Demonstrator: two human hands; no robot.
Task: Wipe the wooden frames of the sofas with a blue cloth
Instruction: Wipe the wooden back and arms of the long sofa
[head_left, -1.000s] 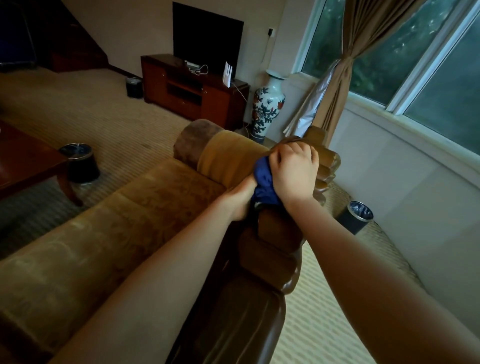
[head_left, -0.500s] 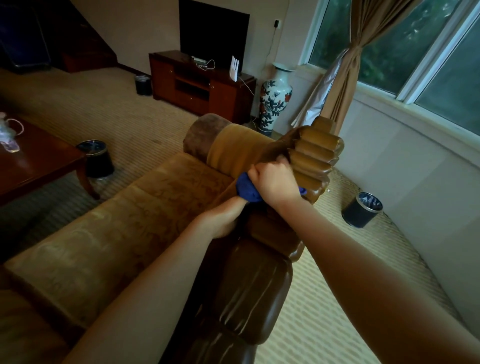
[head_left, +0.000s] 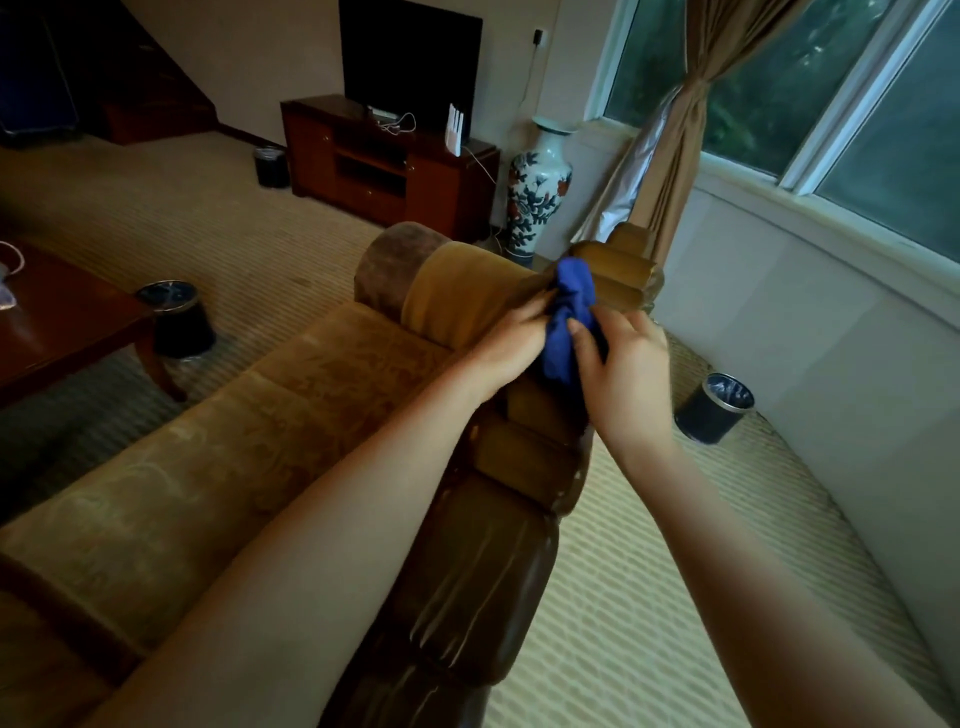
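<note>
I see both hands on the blue cloth (head_left: 569, 322), bunched on top of the sofa's wooden frame (head_left: 498, 561) near its far end. Left hand (head_left: 506, 345) grips its left side; right hand (head_left: 626, 371) pinches its right.

Your left hand (head_left: 506, 345) and right hand (head_left: 621, 374) are showing bare, no gloves or rings visible. Behind each hand, your forearms are running uncovered to the frame's edge, no sleeve showing.

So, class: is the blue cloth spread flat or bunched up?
Bunched up: the blue cloth sits crumpled between the left hand and right hand, over the wooden frame.
</note>
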